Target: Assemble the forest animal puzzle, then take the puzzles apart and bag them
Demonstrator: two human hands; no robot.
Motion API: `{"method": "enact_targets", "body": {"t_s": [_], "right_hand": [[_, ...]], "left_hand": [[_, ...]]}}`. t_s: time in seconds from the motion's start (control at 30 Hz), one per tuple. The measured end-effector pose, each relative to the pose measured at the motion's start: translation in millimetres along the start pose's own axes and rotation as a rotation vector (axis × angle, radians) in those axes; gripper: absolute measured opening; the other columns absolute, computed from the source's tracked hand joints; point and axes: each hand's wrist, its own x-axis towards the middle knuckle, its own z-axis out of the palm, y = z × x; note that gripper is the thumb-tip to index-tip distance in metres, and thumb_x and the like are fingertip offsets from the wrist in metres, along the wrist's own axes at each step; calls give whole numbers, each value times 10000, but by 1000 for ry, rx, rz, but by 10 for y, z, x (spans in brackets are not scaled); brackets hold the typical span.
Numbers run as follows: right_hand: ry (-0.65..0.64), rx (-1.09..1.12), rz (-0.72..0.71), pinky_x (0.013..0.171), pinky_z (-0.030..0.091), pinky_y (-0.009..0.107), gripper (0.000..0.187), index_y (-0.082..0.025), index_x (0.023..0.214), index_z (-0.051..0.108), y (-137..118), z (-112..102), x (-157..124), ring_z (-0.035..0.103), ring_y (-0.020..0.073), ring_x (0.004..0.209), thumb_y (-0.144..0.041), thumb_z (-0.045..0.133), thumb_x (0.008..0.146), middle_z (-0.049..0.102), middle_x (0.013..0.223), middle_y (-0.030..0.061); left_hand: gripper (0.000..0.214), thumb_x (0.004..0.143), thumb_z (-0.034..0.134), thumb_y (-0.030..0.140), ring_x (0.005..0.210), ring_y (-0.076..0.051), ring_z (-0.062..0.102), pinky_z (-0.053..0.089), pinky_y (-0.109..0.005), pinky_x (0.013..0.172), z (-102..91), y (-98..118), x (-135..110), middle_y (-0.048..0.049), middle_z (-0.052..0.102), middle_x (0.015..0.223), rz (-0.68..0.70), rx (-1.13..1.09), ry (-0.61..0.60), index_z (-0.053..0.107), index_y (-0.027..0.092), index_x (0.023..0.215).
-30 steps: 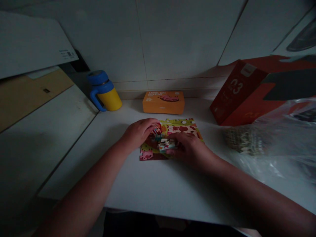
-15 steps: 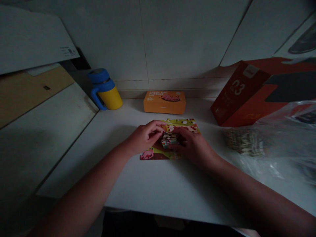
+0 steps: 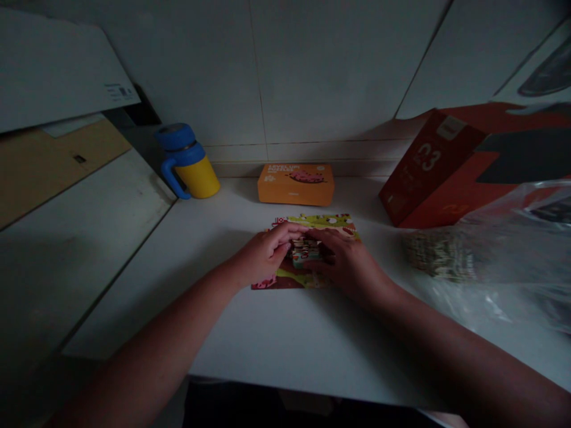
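Observation:
A colourful jigsaw puzzle lies flat on the white table, partly covered by both hands. My left hand and my right hand meet over its middle. Between their fingertips sits a small stack of puzzle pieces, gripped from both sides with curled fingers. The lower left corner of the puzzle shows beside my left wrist.
An orange puzzle box sits behind the puzzle by the wall. A yellow mug with a blue lid stands at the back left. At the right are a red carton and a clear plastic bag holding more pieces.
My left hand has moved right to join the right hand over the stack of pieces. The stack has shifted slightly up and to the right on the puzzle.

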Motion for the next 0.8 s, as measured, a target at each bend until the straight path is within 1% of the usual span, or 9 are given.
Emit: {"method": "enact_targets", "body": {"t_s": [0.13,0.23,0.3,0.37,0.47,0.57,0.67,0.73,0.8], "right_hand": [[-26,49,58,1025,547,455,617,-254,1453,613,-29,-7,-9,707,290,1172,-262,815,870,737,1330,102],[-26,65,68,990,556,427,554,-261,1401,639,-23,-14,-20,714,275,1145,-266,811,875,746,1302,86],[6,32,59,1016,543,434,478,-259,1338,673,2,-12,-25,702,281,1170,-302,811,882,746,1295,83],[25,-17,41,1056,521,457,423,-248,1289,695,27,-10,-24,682,299,1212,-338,805,891,740,1307,95],[-46,-82,23,1031,535,467,373,-223,1252,713,35,-18,-13,688,319,1187,-374,773,916,749,1272,126],[-100,-134,38,1027,541,498,374,-194,1258,716,20,-30,-6,690,344,1193,-372,751,930,746,1277,164],[-95,-136,44,1066,521,540,412,-203,1297,704,22,-25,-13,660,360,1268,-354,760,918,716,1356,171],[-94,-126,50,1068,522,543,423,-212,1309,700,28,-15,-15,663,356,1268,-352,761,914,714,1366,164],[-95,-128,51,1074,521,531,411,-208,1299,705,28,-9,-13,666,355,1265,-355,754,919,723,1348,163]], "left_hand": [[511,988,456,19,1349,-200,648,526,-459,1173,48,-13,-9,-99,674,1441,14,-27,8,512,299,1412],[519,1007,431,31,1366,-195,632,513,-450,1184,-3,24,-17,-97,663,1451,29,-9,8,475,298,1449],[482,1022,416,50,1312,-188,663,527,-433,1163,-114,58,-19,-94,686,1407,38,95,65,484,276,1442],[390,1035,422,88,1241,-196,688,539,-431,1130,-274,71,-20,-92,714,1327,29,287,167,548,238,1373],[270,1044,443,159,1198,-231,675,528,-449,1105,-523,5,-38,-94,719,1230,-30,565,277,655,202,1205],[261,1040,460,223,1129,-250,677,536,-430,1057,-680,-147,-82,-100,710,1154,-116,655,235,704,185,1124],[227,982,622,365,1113,-275,668,528,-423,1044,-727,-287,-137,-97,693,1129,-153,679,124,734,196,1086],[352,871,778,467,1130,-289,656,520,-422,1044,-726,-328,-162,-93,675,1162,-154,666,67,732,210,1107],[472,774,865,518,1114,-290,652,527,-417,1017,-720,-330,-170,-86,658,1177,-160,642,31,724,220,1112]]}}
